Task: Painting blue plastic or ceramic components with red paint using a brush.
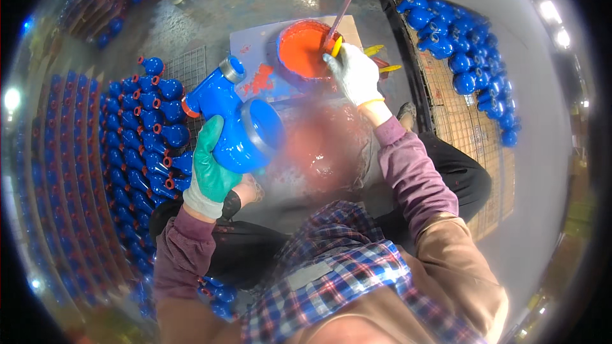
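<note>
My left hand, in a green-coated glove, is closed around a glossy blue pipe fitting, round-bodied with bare metal rims. The fitting is tilted, its wide round opening facing right; red shows on its far left end. My right hand, in a white glove, is closed at the right rim of a paint bucket. It pinches a yellow-handled paintbrush whose head I cannot make out. Orange-red paint fills the bucket. A reddish stick leans up from it beside my fingers.
The bucket stands on a paint-spotted board. More yellow-handled brushes lie right of it. Several blue fittings with red ends are stacked at left. Others lie on a wire-mesh rack at right. Red-smeared plastic covers the area before me.
</note>
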